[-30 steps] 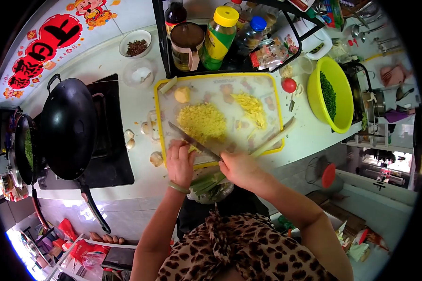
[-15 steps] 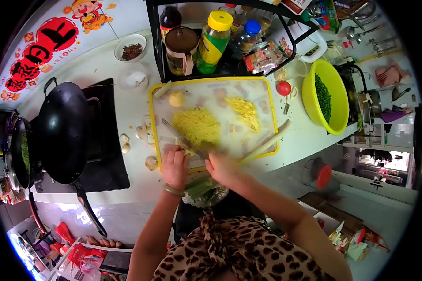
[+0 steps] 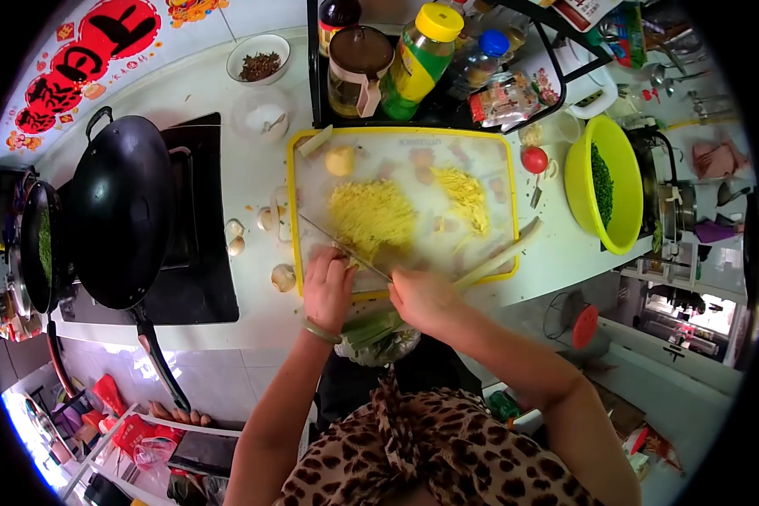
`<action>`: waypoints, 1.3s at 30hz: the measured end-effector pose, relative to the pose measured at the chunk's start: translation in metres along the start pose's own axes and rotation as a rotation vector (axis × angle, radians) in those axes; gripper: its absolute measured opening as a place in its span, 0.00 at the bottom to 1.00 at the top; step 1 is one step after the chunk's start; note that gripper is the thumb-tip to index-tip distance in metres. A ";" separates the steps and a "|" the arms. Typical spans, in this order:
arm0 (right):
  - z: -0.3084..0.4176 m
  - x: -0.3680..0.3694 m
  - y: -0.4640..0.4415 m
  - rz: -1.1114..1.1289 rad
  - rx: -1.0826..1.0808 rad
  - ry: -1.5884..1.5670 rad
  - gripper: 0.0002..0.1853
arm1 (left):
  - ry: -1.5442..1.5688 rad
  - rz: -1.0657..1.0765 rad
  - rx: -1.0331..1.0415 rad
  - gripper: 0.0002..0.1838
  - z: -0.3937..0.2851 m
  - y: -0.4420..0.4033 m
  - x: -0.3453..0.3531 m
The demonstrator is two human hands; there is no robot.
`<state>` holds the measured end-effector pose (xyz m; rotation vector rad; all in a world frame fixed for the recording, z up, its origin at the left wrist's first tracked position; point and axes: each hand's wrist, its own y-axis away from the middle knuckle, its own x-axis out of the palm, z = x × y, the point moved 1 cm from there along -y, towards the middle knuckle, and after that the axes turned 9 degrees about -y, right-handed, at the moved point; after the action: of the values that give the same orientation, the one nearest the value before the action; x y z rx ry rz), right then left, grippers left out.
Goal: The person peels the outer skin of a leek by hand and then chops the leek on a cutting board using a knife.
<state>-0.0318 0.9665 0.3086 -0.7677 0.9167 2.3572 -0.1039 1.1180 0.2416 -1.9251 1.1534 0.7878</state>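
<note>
A knife lies slantwise over the lower left of the yellow-edged cutting board, its handle inside my closed right hand. My left hand has its fingers bent and pressed down beside the blade, over some pale yellow bits that are mostly hidden. Behind the blade spreads a pile of finely chopped yellow pieces. Thin yellow shreds form a second pile to the right. A peeled yellow chunk sits at the upper left, and a long scallion crosses the lower right edge.
A black wok stands on the stove at left. Garlic lies beside the board. Bottles fill a black rack behind it. At right are a tomato and a yellow-green bowl of chopped greens. Bagged scallions hang near my waist.
The camera view has shifted, so the board first moved left, then right. Both hands stay close to the same part of the board, and the knife's blade angle has changed slightly.
</note>
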 end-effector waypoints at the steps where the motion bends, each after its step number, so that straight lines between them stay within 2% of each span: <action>1: 0.002 0.003 -0.002 -0.058 -0.002 -0.040 0.07 | 0.011 -0.002 0.003 0.10 0.000 0.000 0.001; 4: 0.000 0.017 -0.012 -0.149 0.021 -0.087 0.08 | 0.019 -0.016 0.023 0.10 -0.001 -0.001 -0.001; 8: -0.004 0.001 -0.017 -0.182 0.023 -0.093 0.08 | 0.036 -0.050 0.043 0.10 0.000 -0.002 0.002; 14: -0.004 -0.017 0.002 -0.036 -0.070 0.013 0.11 | 0.037 -0.048 0.018 0.10 0.001 0.000 0.002; 20: 0.003 -0.004 -0.006 0.054 0.037 0.024 0.07 | -0.008 -0.046 0.035 0.10 0.002 0.001 0.001; 26: 0.000 0.015 -0.017 -0.180 0.067 -0.066 0.09 | 0.043 -0.017 0.037 0.10 0.001 0.000 0.002; 28: 0.000 0.005 -0.019 -0.144 -0.010 -0.043 0.09 | 0.047 -0.062 0.043 0.09 0.001 -0.002 0.003; 31: 0.010 -0.012 -0.006 -0.084 0.018 0.009 0.08 | 0.037 -0.010 0.002 0.10 0.000 0.001 -0.001; 34: 0.004 -0.018 -0.002 0.014 0.016 0.014 0.08 | 0.042 -0.055 0.026 0.11 0.001 0.001 0.002; 39: 0.006 -0.016 -0.003 0.046 0.040 0.017 0.08 | 0.014 -0.048 0.017 0.11 0.003 0.002 0.005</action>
<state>-0.0200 0.9691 0.3212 -0.7598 0.9964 2.3674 -0.1038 1.1180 0.2355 -1.9395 1.1149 0.7383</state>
